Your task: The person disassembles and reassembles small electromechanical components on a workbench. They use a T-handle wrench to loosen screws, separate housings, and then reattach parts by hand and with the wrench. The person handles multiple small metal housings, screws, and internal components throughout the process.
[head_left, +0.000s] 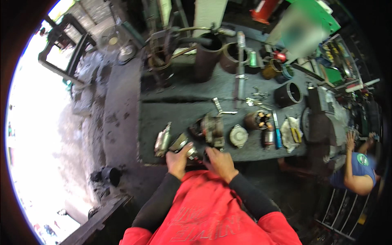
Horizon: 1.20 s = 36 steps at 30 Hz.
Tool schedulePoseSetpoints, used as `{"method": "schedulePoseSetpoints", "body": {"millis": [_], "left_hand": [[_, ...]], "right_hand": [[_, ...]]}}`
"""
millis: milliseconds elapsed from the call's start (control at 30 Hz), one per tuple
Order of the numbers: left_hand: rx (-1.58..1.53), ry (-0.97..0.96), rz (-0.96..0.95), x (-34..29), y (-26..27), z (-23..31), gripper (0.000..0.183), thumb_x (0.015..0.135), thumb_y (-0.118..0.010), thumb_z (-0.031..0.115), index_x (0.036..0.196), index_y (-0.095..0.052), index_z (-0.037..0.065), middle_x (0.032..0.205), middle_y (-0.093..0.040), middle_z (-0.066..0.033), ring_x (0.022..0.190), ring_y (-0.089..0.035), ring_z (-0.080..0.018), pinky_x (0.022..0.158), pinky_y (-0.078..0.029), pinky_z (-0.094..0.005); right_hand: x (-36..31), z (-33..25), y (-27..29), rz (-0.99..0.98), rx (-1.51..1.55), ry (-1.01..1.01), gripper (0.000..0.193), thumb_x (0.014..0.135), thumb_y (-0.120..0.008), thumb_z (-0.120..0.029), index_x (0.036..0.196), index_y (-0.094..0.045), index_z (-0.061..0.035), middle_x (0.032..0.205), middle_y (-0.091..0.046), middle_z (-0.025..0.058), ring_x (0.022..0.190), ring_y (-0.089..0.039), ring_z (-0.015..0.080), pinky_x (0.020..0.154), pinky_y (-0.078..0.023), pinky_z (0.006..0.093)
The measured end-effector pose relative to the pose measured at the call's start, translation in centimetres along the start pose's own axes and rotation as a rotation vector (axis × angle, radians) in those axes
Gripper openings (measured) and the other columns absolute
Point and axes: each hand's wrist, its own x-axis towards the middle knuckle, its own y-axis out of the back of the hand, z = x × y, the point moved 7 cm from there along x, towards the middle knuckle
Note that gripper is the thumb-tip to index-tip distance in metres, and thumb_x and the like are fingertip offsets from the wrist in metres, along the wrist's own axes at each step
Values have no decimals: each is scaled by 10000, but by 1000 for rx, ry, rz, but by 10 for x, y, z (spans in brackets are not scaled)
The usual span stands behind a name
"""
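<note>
At the bench's near edge, my left hand (178, 160) is closed around a silver metal part (179, 143), perhaps a motor housing piece. My right hand (221, 163) is closed beside it on a dark, slim object, mostly hidden by the fingers; its kind cannot be told. Left of my hands lies a shiny metal cylinder (163, 141). Just beyond them sits a larger motor housing (213, 128), with a round metal end cover (238, 135) to its right. Farther right are a cylinder with copper-coloured pieces (258, 121) and a small metal cylinder (268, 137).
A blue-handled tool (277, 130) and yellow-handled pliers (295, 131) on a rag lie to the right. Wrenches (220, 107) rest mid-bench. Tall metal pots (206, 57) and an open cylinder (288, 94) stand behind. A person in blue (359, 171) is at the right.
</note>
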Motion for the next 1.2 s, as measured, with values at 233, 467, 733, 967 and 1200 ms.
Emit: {"method": "schedulePoseSetpoints", "body": {"millis": [233, 467, 733, 967, 1200], "left_hand": [[241, -111, 208, 5, 4, -5, 647, 824, -942, 202, 1294, -597, -76, 1192, -694, -130, 1002, -691, -204, 899, -567, -353], [759, -228, 552, -5, -1, 4, 887, 686, -984, 343, 1313, -553, -113, 1302, -685, -262, 1210, -680, -353, 1067, -513, -413], [166, 47, 224, -17, 0, -2, 337, 876, -803, 202, 1108, -723, -28, 982, -745, -101, 833, -742, -236, 770, -622, -403], [-688, 86, -226, -40, -42, 14, 344, 977, -667, 290, 1198, -647, 26, 1070, -734, -145, 1083, -715, -357, 1032, -585, -544], [-524, 66, -305, -49, -66, 34, 203, 1027, -695, 246, 1099, -724, 59, 1082, -771, -100, 1042, -745, -247, 967, -607, -413]], "right_hand": [[6, 160, 188, 680, -123, -247, 198, 907, -781, -188, 1023, -723, -39, 928, -751, 193, 813, -732, 412, 695, -571, 499], [95, 318, 167, 183, 16, -424, 348, 862, -790, -184, 1176, -792, -34, 1056, -782, 257, 1033, -757, 422, 916, -593, 487], [15, 225, 205, 580, 551, -354, 234, 1020, -714, -115, 1168, -746, 62, 954, -775, 95, 862, -686, 124, 773, -548, 316], [-37, 26, 110, 180, 546, 119, 434, 908, -850, -223, 1266, -705, -26, 997, -725, 147, 824, -727, 308, 715, -593, 396], [-7, -30, 69, 266, 108, 197, 604, 935, -766, -401, 1332, -615, 28, 1158, -681, 162, 1034, -685, 333, 928, -554, 439]]}}
